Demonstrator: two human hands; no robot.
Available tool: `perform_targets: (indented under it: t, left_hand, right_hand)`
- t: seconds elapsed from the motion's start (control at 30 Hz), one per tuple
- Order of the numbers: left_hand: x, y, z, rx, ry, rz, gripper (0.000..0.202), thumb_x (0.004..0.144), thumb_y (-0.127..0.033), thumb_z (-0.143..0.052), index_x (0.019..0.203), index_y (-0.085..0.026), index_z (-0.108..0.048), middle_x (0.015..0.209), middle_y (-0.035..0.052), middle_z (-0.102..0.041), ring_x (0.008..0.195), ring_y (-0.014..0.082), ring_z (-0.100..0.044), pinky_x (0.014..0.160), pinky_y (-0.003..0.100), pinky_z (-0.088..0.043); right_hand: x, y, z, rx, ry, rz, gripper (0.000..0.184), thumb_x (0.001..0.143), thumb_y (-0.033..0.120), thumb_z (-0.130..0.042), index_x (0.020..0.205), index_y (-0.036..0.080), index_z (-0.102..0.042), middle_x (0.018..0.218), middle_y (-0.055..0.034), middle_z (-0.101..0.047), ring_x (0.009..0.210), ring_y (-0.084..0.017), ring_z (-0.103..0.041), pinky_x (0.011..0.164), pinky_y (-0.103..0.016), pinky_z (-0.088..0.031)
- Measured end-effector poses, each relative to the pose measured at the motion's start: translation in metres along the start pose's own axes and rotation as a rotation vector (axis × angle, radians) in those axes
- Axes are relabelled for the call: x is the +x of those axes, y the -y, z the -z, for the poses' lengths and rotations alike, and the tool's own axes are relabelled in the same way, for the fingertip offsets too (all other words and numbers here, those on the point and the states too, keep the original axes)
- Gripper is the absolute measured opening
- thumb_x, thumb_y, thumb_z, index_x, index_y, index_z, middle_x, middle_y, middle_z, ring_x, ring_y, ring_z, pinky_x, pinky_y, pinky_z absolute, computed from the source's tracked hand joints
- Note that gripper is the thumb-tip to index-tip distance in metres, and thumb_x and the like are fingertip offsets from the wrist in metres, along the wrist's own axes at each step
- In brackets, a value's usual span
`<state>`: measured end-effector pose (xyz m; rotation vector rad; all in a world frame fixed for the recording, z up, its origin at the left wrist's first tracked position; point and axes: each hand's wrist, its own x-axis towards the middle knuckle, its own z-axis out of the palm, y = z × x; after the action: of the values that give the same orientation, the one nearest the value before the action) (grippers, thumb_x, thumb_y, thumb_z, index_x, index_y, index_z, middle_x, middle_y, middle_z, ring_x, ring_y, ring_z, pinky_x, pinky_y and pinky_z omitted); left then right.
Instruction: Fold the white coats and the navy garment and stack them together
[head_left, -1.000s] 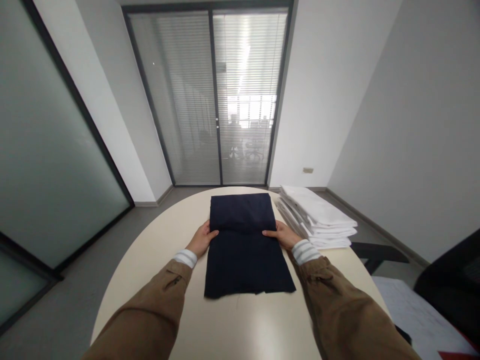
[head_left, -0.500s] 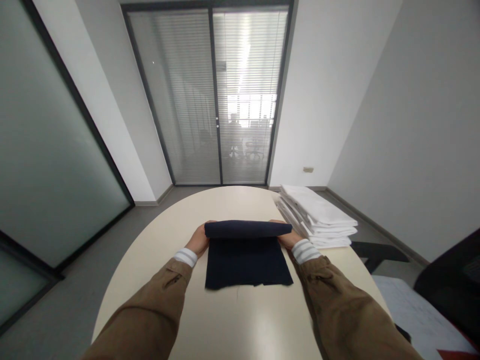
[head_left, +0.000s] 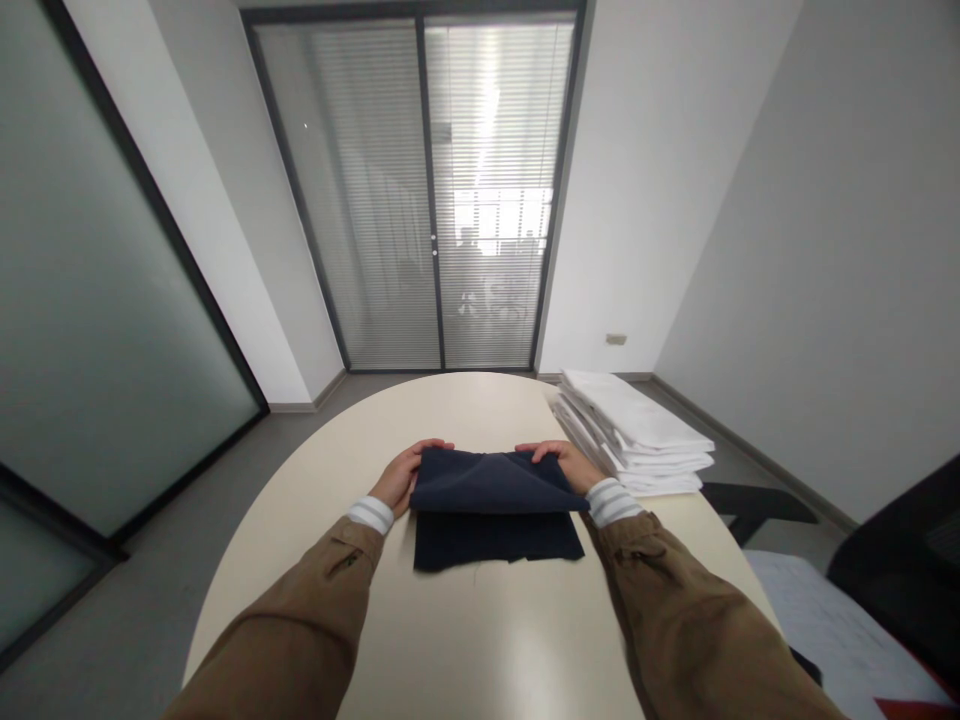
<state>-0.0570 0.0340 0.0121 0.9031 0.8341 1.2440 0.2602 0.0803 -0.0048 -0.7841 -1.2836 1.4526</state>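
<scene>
A navy blue cloth [head_left: 495,482] lies folded over itself on the pale table, its upper layer reaching partway down toward me and the lower layer's edge showing beneath. My left hand [head_left: 405,475] is closed on the cloth's far left corner, fingertips on the far edge and thumb out of sight. On the far right corner, my right hand [head_left: 559,460] grips it the same way, its fingers bent over the top. Parts of both hands are hidden behind the fabric.
A stack of folded white cloths [head_left: 637,430] sits at the table's far right. The table [head_left: 450,650] has a rounded far edge. To the right are a black chair [head_left: 907,560] and white sheets [head_left: 840,610]. Glass doors with blinds [head_left: 487,200] stand beyond.
The cloth's raised fold has come down toward me and now lies flatter over the lower layer. More of my fingers show along its far edge.
</scene>
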Motion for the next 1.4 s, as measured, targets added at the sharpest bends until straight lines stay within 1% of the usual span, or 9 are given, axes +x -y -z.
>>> perform_targets:
  t: [0.17, 0.4, 0.67, 0.8, 0.93, 1.03, 1.17, 1.3, 1.4]
  left_hand:
    - [-0.001, 0.003, 0.000, -0.005, 0.018, -0.009, 0.021, 0.070, -0.021, -0.075, 0.089, -0.017, -0.067, 0.115, 0.0101, -0.074, 0.107, 0.0263, -0.069, 0.102, 0.041, -0.049]
    - [-0.004, -0.001, -0.004, -0.062, -0.037, -0.051, 0.034, 0.068, -0.025, -0.083, 0.086, -0.020, -0.054, 0.122, 0.0117, -0.071, 0.095, 0.0239, -0.072, 0.080, 0.034, -0.057]
    - [0.004, 0.008, 0.005, -0.073, -0.046, -0.118, 0.038, 0.063, -0.012, -0.077, 0.065, -0.019, -0.040, 0.123, 0.0123, -0.071, 0.092, 0.0221, -0.071, 0.063, 0.022, -0.051]
    - [0.006, 0.008, 0.011, -0.021, 0.003, -0.119, 0.037, 0.061, -0.010, -0.079, 0.073, -0.019, -0.045, 0.118, 0.0122, -0.073, 0.090, 0.0210, -0.072, 0.067, 0.024, -0.052]
    - [0.007, 0.007, 0.010, 0.003, -0.037, -0.121, 0.034, 0.060, -0.010, -0.077, 0.082, -0.019, -0.053, 0.108, 0.0098, -0.076, 0.089, 0.0214, -0.072, 0.075, 0.029, -0.054]
    - [0.008, 0.010, 0.009, 0.011, -0.051, -0.158, 0.024, 0.057, -0.009, -0.070, 0.069, -0.018, -0.051, 0.101, 0.0083, -0.077, 0.097, 0.0237, -0.071, 0.088, 0.035, -0.053]
    - [0.010, 0.013, 0.012, 0.104, -0.050, -0.187, 0.020, 0.059, -0.014, -0.063, 0.060, -0.019, -0.044, 0.101, 0.0097, -0.076, 0.098, 0.0273, -0.071, 0.092, 0.043, -0.051]
    - [0.007, 0.005, 0.011, 0.358, -0.133, -0.353, 0.004, 0.070, -0.021, -0.058, 0.068, -0.020, -0.054, 0.102, 0.0108, -0.076, 0.105, 0.0278, -0.068, 0.099, 0.047, -0.047]
    - [-0.005, -0.010, -0.006, 0.628, -0.092, -0.529, 0.012, 0.083, -0.025, -0.055, 0.087, -0.019, -0.065, 0.111, 0.0106, -0.073, 0.113, 0.0258, -0.065, 0.107, 0.046, -0.042]
  right_hand:
    - [0.001, 0.000, 0.001, -0.113, 0.056, -0.052, 0.032, 0.061, 0.028, -0.085, 0.090, 0.022, -0.075, 0.103, -0.0066, -0.077, 0.098, -0.026, -0.072, 0.099, -0.049, -0.051]
    - [0.004, -0.002, 0.004, -0.081, 0.054, -0.078, 0.021, 0.055, 0.021, -0.081, 0.060, 0.021, -0.060, 0.102, -0.0056, -0.078, 0.094, -0.029, -0.072, 0.093, -0.050, -0.052]
    - [0.005, 0.000, 0.005, -0.149, 0.036, -0.036, 0.017, 0.057, 0.023, -0.079, 0.069, 0.021, -0.066, 0.106, -0.0050, -0.076, 0.098, -0.025, -0.070, 0.094, -0.042, -0.051]
    - [0.005, -0.001, 0.006, -0.182, 0.002, -0.039, 0.034, 0.059, 0.024, -0.078, 0.092, 0.023, -0.074, 0.098, -0.0032, -0.076, 0.095, -0.023, -0.069, 0.097, -0.042, -0.050]
    - [0.005, -0.002, 0.003, -0.090, -0.073, -0.128, 0.020, 0.056, 0.025, -0.073, 0.076, 0.022, -0.072, 0.103, -0.0043, -0.076, 0.094, -0.025, -0.069, 0.091, -0.041, -0.052]
    - [0.004, 0.001, 0.000, -0.042, -0.109, -0.167, 0.008, 0.056, 0.025, -0.068, 0.061, 0.020, -0.064, 0.107, -0.0049, -0.076, 0.093, -0.027, -0.069, 0.086, -0.040, -0.054]
    - [0.002, 0.007, -0.002, 0.037, -0.113, -0.195, 0.010, 0.063, 0.029, -0.062, 0.065, 0.020, -0.063, 0.108, -0.0086, -0.076, 0.094, -0.027, -0.069, 0.080, -0.038, -0.053]
    - [0.002, 0.009, -0.004, 0.001, -0.095, -0.184, 0.021, 0.072, 0.038, -0.067, 0.081, 0.019, -0.069, 0.107, -0.0085, -0.075, 0.096, -0.025, -0.067, 0.085, -0.037, -0.051]
    - [0.003, 0.006, -0.002, -0.137, -0.045, -0.108, 0.031, 0.066, 0.037, -0.080, 0.091, 0.022, -0.071, 0.104, -0.0039, -0.074, 0.097, -0.022, -0.066, 0.092, -0.036, -0.049]
